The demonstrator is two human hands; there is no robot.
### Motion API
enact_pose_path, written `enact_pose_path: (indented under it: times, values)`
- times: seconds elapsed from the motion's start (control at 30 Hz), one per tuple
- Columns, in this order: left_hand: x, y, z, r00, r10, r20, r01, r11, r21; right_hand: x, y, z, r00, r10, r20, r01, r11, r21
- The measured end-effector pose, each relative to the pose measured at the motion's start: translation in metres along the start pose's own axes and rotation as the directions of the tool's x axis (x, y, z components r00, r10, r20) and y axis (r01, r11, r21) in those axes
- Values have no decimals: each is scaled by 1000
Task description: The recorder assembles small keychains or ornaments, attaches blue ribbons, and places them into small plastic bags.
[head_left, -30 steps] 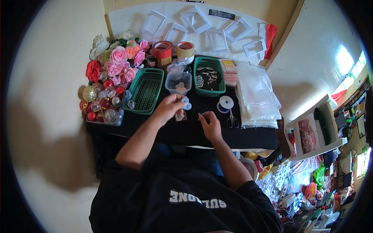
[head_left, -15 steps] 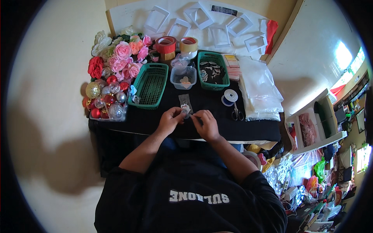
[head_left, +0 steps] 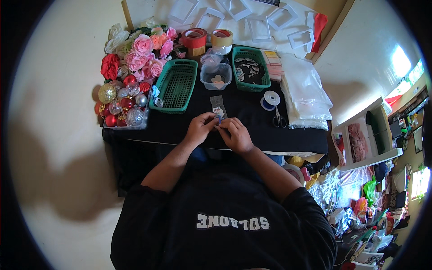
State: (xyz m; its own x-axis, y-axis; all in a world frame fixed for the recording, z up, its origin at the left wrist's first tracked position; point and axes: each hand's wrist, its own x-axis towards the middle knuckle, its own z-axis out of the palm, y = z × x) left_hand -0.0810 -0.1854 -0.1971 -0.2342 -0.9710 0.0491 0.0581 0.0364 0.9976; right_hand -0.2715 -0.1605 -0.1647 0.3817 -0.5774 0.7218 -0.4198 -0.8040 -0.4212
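My left hand (head_left: 199, 129) pinches the lower end of a small clear plastic bag (head_left: 216, 100), fingertips closed on it. A small pale figure-shaped piece (head_left: 218, 110) shows inside the bag. Close beside it, my right hand (head_left: 237, 136) has its fingers drawn together at the same end, where a short blue strip (head_left: 220, 120) shows between both hands. Fingers cover most of that strip. To the right lie a white-and-blue ribbon spool (head_left: 272, 97) and scissors (head_left: 279, 119). Beyond the bag stands a clear tub (head_left: 216, 87) with a small pale cut-out in it.
A green basket (head_left: 174, 108) stands left; another (head_left: 252, 87) holds small dark-and-white pieces. Baubles (head_left: 128, 104) and artificial flowers (head_left: 140, 58) fill the left side. Tape rolls (head_left: 194, 40) stand behind. Clear plastic bags (head_left: 303, 96) are stacked right; white frames (head_left: 282, 17) lie at the back.
My right hand has moved in against the left, and the blue strip now shows at the bag's lower end. The whole view has shifted slightly, with the table's things higher in it.
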Motion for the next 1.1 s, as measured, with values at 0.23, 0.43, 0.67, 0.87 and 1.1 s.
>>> enact_pose_path:
  times: [0.23,0.43,0.67,0.87,1.1]
  values:
    - [-2,0,0,999,26,26,-28,997,65,-2,1,0,1000,11,-19,-11,1000,10]
    - [0,-4,0,999,42,18,-43,996,84,-2,1,1,999,30,-28,-30,1000,10]
    - [0,-5,1,999,44,-2,-43,998,53,-3,4,3,996,54,-66,-52,998,30]
    - [-2,-1,1,1000,17,-21,-16,998,60,-4,4,4,995,74,-70,-72,997,29]
    - [-2,0,3,1000,25,-13,-25,1000,-15,-3,3,3,995,85,-54,-85,996,3]
